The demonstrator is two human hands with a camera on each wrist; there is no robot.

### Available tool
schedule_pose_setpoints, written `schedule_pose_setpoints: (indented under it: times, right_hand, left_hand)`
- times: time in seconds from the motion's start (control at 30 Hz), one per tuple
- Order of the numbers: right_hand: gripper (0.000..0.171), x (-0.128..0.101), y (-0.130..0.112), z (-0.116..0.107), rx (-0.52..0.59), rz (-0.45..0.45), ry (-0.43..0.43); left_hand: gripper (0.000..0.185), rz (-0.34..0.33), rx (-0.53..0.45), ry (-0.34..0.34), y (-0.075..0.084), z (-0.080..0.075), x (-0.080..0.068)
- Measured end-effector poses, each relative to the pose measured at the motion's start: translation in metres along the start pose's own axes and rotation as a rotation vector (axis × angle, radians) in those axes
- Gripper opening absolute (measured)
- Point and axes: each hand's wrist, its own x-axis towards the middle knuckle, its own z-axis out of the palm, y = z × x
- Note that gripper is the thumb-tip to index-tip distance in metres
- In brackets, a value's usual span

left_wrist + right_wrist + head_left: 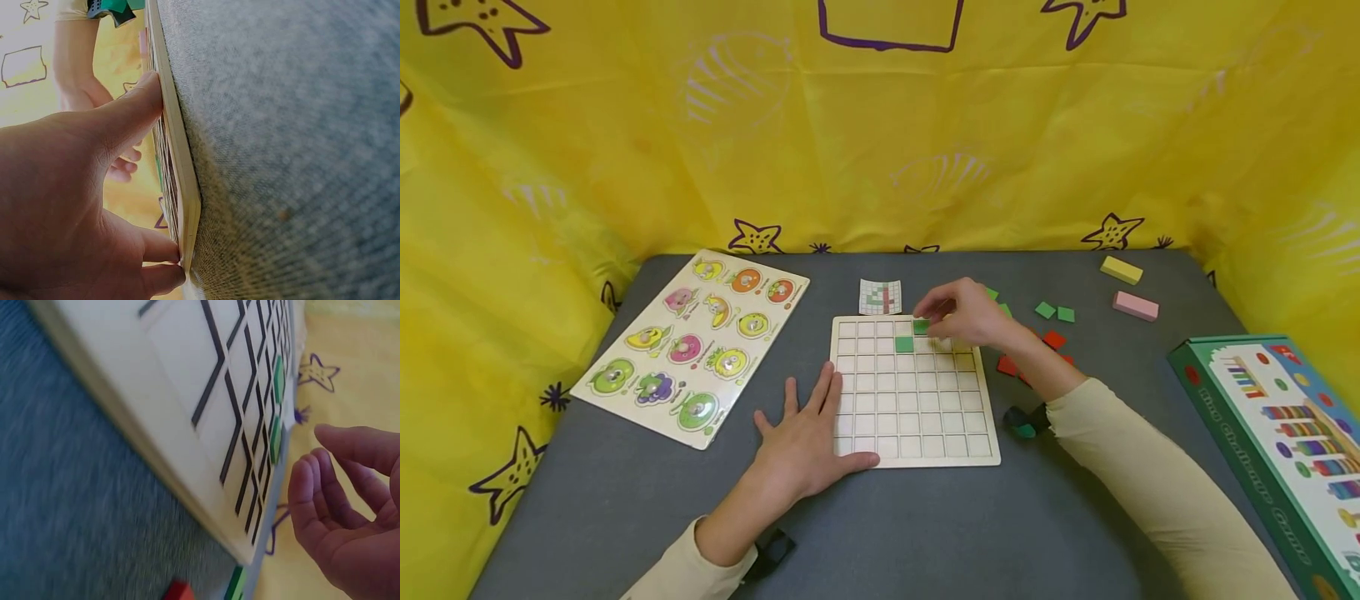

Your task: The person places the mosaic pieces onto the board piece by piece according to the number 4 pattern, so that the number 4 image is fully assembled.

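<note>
A pale wooden grid board (913,417) lies in the middle of the grey table. Two green square tiles sit in its upper cells, one (905,343) in the second row and one (921,327) in the top row. My right hand (934,321) hovers over the top row, fingertips beside the upper green tile. In the right wrist view this hand (325,469) is loosely curled and holds nothing, above the board (187,394). My left hand (805,417) lies flat on the table, thumb pressed on the board's near left corner (178,156).
A fruit peg puzzle (692,342) lies at the left. A small pattern card (880,297) sits behind the board. Loose green tiles (1045,310) and red tiles (1054,339) lie to the right, with a yellow block (1122,269), a pink block (1135,306) and a green game box (1277,442).
</note>
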Motion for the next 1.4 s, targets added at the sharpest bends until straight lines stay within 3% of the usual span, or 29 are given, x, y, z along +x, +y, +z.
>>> schedule_pose_setpoints:
  times: [0.83,1.4]
  right_hand:
    - [0.03,-0.027,0.041,-0.063,-0.075,0.162,0.095]
    - [0.032,-0.024,0.063,-0.072,-0.131,0.251,0.075]
  left_hand:
    - [0.123,0.003,-0.002,0.01,0.001,0.0,-0.001]
    - [0.124,0.008,-0.009,0.015,-0.001,0.001,-0.002]
